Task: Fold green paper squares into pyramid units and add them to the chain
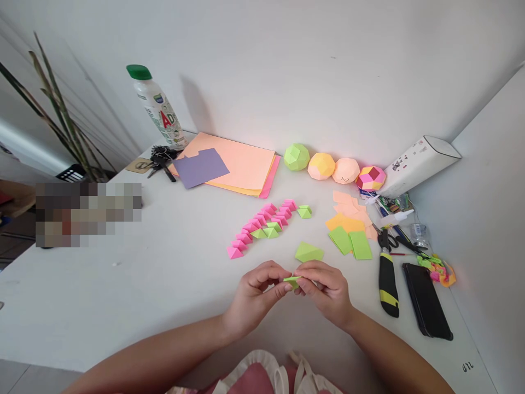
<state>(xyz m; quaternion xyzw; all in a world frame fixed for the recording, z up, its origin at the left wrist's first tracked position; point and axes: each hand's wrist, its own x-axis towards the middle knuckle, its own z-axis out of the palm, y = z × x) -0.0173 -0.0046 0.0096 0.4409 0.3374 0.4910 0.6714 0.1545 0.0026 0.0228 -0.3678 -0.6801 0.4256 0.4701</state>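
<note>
My left hand (256, 293) and my right hand (326, 290) meet low over the white table (123, 284), both pinching one small folded green paper piece (292, 281) between the fingertips. Just beyond them lies a larger folded green paper piece (309, 252). Further back a row of small folded pink pieces (260, 221) runs diagonally, with a few folded green pieces (266, 232) beside it and another green piece (304, 212) at its far end.
Green and orange paper squares (348, 232), scissors (385, 239), a black-yellow utility knife (388, 284) and a black phone (426, 301) lie at right. Paper balls (322, 166), a white box (418, 164), coloured sheets (233, 164), keys (161, 158) and a bottle (158, 109) stand by the wall.
</note>
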